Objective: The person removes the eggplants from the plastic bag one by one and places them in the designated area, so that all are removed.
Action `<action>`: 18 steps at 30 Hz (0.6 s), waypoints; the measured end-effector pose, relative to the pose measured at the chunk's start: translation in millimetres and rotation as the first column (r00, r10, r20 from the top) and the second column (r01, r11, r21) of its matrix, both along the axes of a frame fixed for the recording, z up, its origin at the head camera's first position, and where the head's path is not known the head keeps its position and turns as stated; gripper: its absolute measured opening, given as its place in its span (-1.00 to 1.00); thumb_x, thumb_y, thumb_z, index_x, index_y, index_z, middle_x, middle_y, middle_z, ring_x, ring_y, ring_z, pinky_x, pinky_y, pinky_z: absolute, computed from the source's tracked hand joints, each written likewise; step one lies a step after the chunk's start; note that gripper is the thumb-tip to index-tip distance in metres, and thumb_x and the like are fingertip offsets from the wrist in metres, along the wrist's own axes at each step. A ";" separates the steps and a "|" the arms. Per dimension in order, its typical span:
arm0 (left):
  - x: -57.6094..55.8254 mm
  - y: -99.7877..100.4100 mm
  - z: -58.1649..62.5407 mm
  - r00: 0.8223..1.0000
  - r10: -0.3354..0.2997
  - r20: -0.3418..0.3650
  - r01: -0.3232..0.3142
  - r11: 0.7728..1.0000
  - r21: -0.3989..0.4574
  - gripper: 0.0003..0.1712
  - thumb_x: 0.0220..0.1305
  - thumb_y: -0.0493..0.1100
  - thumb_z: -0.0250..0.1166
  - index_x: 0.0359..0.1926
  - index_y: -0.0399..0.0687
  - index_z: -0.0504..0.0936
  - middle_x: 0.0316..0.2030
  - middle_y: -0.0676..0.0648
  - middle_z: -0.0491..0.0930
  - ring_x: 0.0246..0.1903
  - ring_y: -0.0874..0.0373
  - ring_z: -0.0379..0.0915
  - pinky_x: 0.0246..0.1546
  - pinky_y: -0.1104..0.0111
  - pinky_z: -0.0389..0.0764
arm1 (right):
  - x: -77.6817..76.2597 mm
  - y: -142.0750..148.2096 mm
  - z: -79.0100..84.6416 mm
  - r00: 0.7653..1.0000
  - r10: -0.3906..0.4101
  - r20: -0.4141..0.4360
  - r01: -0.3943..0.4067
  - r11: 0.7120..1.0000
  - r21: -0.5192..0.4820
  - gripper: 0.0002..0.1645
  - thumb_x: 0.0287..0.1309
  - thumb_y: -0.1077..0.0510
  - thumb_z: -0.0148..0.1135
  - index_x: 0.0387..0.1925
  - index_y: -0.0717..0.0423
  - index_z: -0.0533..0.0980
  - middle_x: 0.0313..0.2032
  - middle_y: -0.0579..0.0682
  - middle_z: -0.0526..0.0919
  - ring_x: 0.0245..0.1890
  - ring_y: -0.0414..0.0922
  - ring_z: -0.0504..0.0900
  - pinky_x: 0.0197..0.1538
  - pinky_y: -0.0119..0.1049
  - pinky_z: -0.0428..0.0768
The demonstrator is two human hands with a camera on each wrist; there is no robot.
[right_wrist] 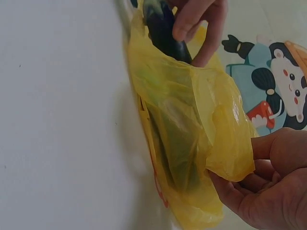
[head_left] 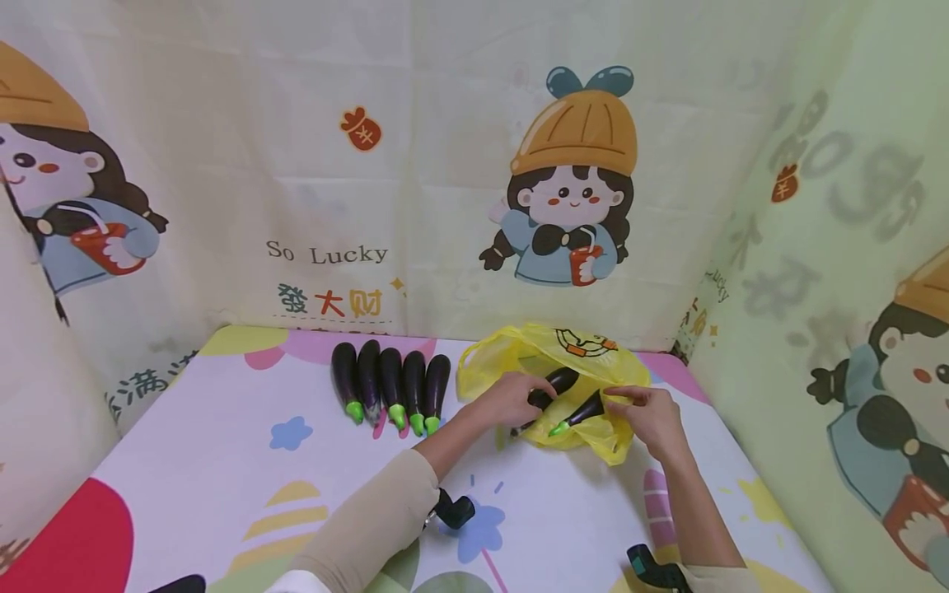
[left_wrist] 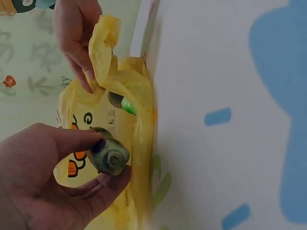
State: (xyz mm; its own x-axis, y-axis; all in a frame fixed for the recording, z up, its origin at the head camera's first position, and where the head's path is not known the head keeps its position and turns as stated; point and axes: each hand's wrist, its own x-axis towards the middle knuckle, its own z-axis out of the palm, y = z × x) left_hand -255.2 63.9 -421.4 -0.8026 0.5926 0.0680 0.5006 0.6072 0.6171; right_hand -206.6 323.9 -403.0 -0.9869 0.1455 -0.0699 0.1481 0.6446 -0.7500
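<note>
My left hand [head_left: 511, 402] grips a dark eggplant [head_left: 562, 380] at the mouth of a yellow plastic bag [head_left: 489, 362]. In the left wrist view, the dull greenish stem end of this eggplant [left_wrist: 111, 157] points at the camera between thumb and fingers. My right hand [head_left: 652, 416] pinches the bag's rim on the right; in the right wrist view the thumb and fingers hold the yellow film [right_wrist: 230, 153]. A second eggplant [head_left: 586, 409] with a bright green stem lies inside the bag, partly covered by the film.
Several eggplants [head_left: 391, 383] lie side by side in a row left of the bag, green stems toward me. A patterned cloth covers the table [head_left: 222, 428]. Printed curtains [head_left: 445, 165] enclose the back and both sides.
</note>
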 end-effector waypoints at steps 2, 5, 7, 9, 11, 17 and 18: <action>3.3 -3.2 1.3 1.000 -0.002 -0.002 0.002 1.000 0.007 -0.56 0.30 -0.29 0.30 0.18 0.06 0.73 -0.03 -0.05 0.68 -0.30 0.16 0.39 -0.31 0.44 0.36 | 0.1 0.2 0.0 1.000 -0.001 -0.002 0.001 1.000 0.001 -0.61 0.34 0.07 0.36 0.11 0.16 0.71 0.26 0.36 0.58 0.20 0.19 0.43 -0.13 -0.31 0.51; 8.3 -7.9 3.3 1.000 -0.004 0.001 0.004 1.000 0.019 -0.57 0.31 -0.29 0.31 0.18 0.04 0.73 -0.06 -0.05 0.67 -0.29 0.15 0.41 -0.29 0.43 0.39 | 0.4 0.0 -1.2 1.000 -0.007 -0.002 0.007 1.000 -0.004 -0.61 0.32 0.09 0.36 0.11 0.17 0.71 0.18 0.33 0.62 0.13 0.14 0.43 -0.18 -0.30 0.49; 11.2 -11.0 3.8 1.000 -0.001 -0.004 0.001 1.000 0.022 -0.57 0.31 -0.28 0.32 0.18 0.04 0.73 -0.10 -0.01 0.66 -0.30 0.17 0.41 -0.29 0.42 0.39 | 0.5 -0.2 -2.2 1.000 -0.009 0.002 0.009 1.000 -0.011 -0.61 0.32 0.10 0.37 0.11 0.17 0.71 0.14 0.31 0.63 0.09 0.11 0.42 -0.21 -0.29 0.48; 14.6 -14.4 4.5 1.000 0.004 -0.016 -0.004 1.000 0.019 -0.58 0.30 -0.25 0.33 0.17 0.06 0.74 -0.16 0.03 0.67 -0.29 0.19 0.41 -0.26 0.43 0.39 | 0.5 0.1 -2.6 1.000 -0.005 0.002 0.005 1.000 -0.009 -0.60 0.31 0.10 0.37 0.11 0.17 0.70 0.15 0.31 0.63 0.09 0.11 0.41 -0.21 -0.29 0.48; 18.1 -18.1 4.9 1.000 0.004 -0.023 -0.004 1.000 0.017 -0.59 0.31 -0.24 0.33 0.17 0.05 0.74 -0.23 0.04 0.67 -0.34 0.18 0.41 -0.29 0.41 0.38 | 0.5 0.4 -2.6 1.000 -0.002 -0.001 0.002 1.000 -0.004 -0.60 0.31 0.08 0.37 0.11 0.17 0.70 0.17 0.33 0.62 0.10 0.12 0.42 -0.20 -0.29 0.48; 31.6 -31.8 6.0 1.000 0.027 0.005 -0.027 1.000 0.015 -0.62 0.36 -0.19 0.35 0.18 0.08 0.73 -0.32 0.05 0.61 -0.37 0.18 0.42 -0.33 0.41 0.38 | -0.1 0.5 -2.8 1.000 0.002 -0.017 -0.002 1.000 0.010 -0.60 0.30 0.08 0.38 0.10 0.17 0.71 0.11 0.31 0.67 0.09 0.12 0.45 -0.20 -0.28 0.49; 34.0 -34.2 6.2 0.999 0.037 0.008 -0.037 0.999 0.012 -0.62 0.37 -0.18 0.35 0.18 0.10 0.73 -0.31 0.06 0.60 -0.33 0.18 0.42 -0.31 0.40 0.38 | -0.2 0.6 -2.7 1.000 0.004 -0.019 -0.004 1.000 0.010 -0.60 0.30 0.08 0.38 0.10 0.18 0.71 0.11 0.31 0.67 0.08 0.12 0.45 -0.21 -0.28 0.49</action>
State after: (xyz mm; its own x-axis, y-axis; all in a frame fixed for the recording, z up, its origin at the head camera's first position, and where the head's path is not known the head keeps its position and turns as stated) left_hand -221.2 29.7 -415.2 -0.8247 0.5614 0.0688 0.4731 0.6180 0.6279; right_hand -206.9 324.5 -405.6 -0.9886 0.1424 -0.0499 0.1317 0.6525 -0.7462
